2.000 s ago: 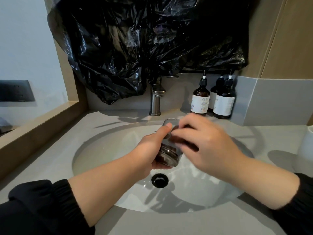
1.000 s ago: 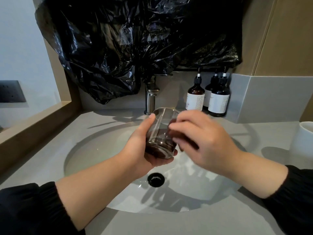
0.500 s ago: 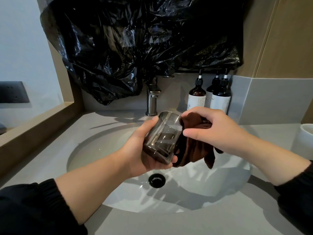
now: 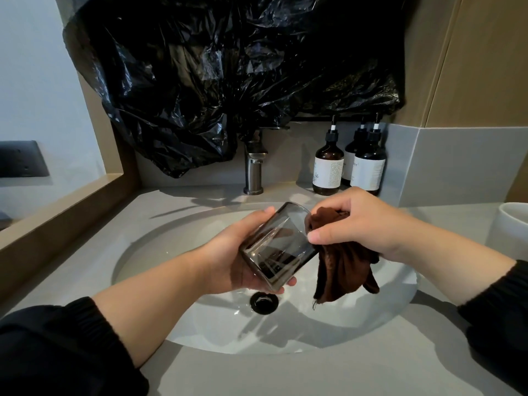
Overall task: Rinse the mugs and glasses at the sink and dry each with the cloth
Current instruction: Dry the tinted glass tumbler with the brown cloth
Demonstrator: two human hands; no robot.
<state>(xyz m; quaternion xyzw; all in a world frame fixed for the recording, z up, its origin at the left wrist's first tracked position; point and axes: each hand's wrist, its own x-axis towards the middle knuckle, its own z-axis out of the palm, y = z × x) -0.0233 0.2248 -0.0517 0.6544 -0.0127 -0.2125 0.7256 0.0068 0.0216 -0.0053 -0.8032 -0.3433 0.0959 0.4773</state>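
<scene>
The left hand (image 4: 225, 261) reaches in from the lower left with its palm turned inward. Its fingers are curled beneath a smoked-glass tumbler (image 4: 281, 247) and its thumb lies along the far side. It holds the glass tilted, base toward the wrist and open mouth slanting up toward the other hand. The right hand (image 4: 363, 224) comes in from the right, knuckles up, and pinches a dark brown cloth (image 4: 343, 270) between thumb and bent fingers just beside the tumbler's rim. A bunched part of the cloth sits against the rim, and the rest hangs loose below the palm. Whether any cloth reaches inside the glass cannot be told. Both forearms are bare, with a black sleeve (image 4: 57, 352) pushed back on each. Directly under the left hand's fingertips is the black drain (image 4: 264, 302) of a white oval sink (image 4: 160, 252), set into a grey countertop (image 4: 285, 375). Beyond the hands stands a brushed-metal tap (image 4: 254, 167). Behind the right hand three amber pump bottles (image 4: 328, 167) with white labels cluster against the grey backsplash. Above them a crumpled black plastic bag (image 4: 228, 67) hangs over the wall. Well to the right of the right hand, at the frame's edge, stands a white mug (image 4: 511, 230). To the left of the left hand runs a wooden ledge (image 4: 57, 218), with a dark wall plate (image 4: 20, 158) above it.
</scene>
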